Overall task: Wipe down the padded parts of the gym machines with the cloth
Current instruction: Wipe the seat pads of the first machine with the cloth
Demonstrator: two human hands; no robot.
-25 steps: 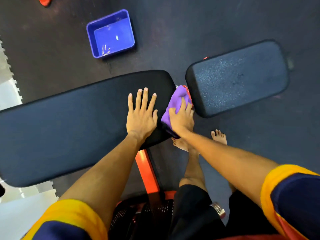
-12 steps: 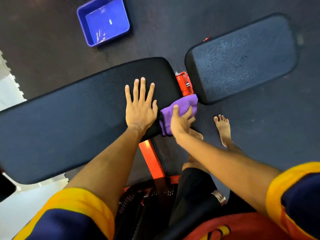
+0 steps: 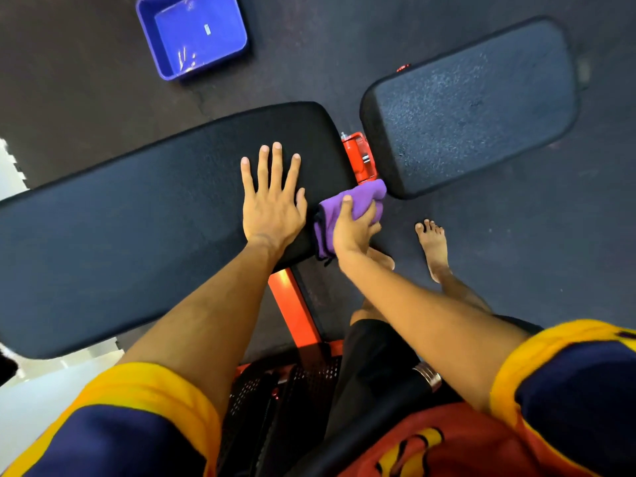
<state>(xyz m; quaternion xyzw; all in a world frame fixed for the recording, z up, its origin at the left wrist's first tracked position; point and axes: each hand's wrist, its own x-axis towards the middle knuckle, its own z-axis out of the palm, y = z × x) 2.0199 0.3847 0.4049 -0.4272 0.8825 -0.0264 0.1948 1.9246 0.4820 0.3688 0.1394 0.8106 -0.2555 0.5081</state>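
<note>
Left hand (image 3: 272,204): fingers (image 3: 275,166) straight and spread, palm flat on the long backrest pad (image 3: 137,228), grasping nothing. Fingertips point away from the person, across the pad's width. The hand sits near the pad's right end.

Right hand (image 3: 354,232): fingers curled round the purple cloth (image 3: 361,197), with the thumb (image 3: 346,208) laid over its top. The remaining fingertips are tucked under the fabric and hidden.

Cloth: bunched into a folded wad and pressed against the near right corner of the backrest pad, over its edge. Its long axis runs from lower left to upper right. The upper end points at the near corner of the seat pad (image 3: 471,101); touching it or just beside it, cannot tell. The lower end hangs below the pad's edge.

Backrest pad: black, long axis running from lower left up to the right, its rounded end facing the seat pad. The seat pad is shorter, black with a pale speckled sheen, and lies on roughly the same line.

Between the two pads is an orange hinge bracket (image 3: 359,156), just above the cloth. An orange frame beam (image 3: 292,304) runs from under the backrest pad toward the person.

Surroundings: dark rubber floor (image 3: 516,253). A blue plastic tub (image 3: 194,32) stands on it beyond the backrest pad, well apart. A bare foot (image 3: 433,249) is planted on the floor near the seat pad.
</note>
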